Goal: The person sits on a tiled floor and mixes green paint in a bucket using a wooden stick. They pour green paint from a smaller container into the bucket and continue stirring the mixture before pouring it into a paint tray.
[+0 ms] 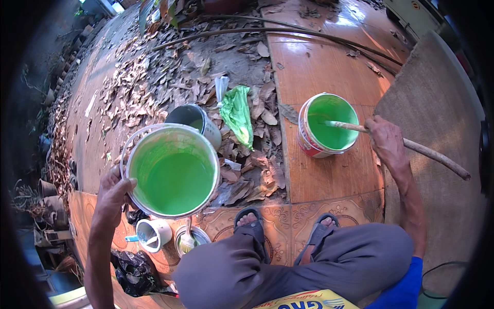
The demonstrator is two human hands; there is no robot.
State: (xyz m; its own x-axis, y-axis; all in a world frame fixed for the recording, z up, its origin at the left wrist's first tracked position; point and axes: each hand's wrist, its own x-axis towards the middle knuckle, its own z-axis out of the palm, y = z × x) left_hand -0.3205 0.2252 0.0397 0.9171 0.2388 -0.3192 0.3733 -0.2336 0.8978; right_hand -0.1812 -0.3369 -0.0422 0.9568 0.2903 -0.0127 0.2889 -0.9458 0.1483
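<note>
My left hand [113, 193] grips the rim of a clear plastic bucket [133, 145] that is tilted toward me, thumb over the edge. Bright green paint [176, 183] fills its lower part. On the right, my right hand [385, 139] is wrapped round a wooden stick [435, 156]. The stick's far end dips into a paint bucket [312, 148] on the tiles, which also holds green paint [332, 135]. Behind the held bucket stands a dark grey bucket [210, 130], partly hidden by it.
Crumpled green plastic [236, 114] lies on dry leaves [154, 72]. By my left knee are a small white pail [161, 233], a tub with a brush [188, 241] and a black plastic bag [135, 272]. Long poles [288, 30] cross the far ground; a brown mat [432, 118] lies right.
</note>
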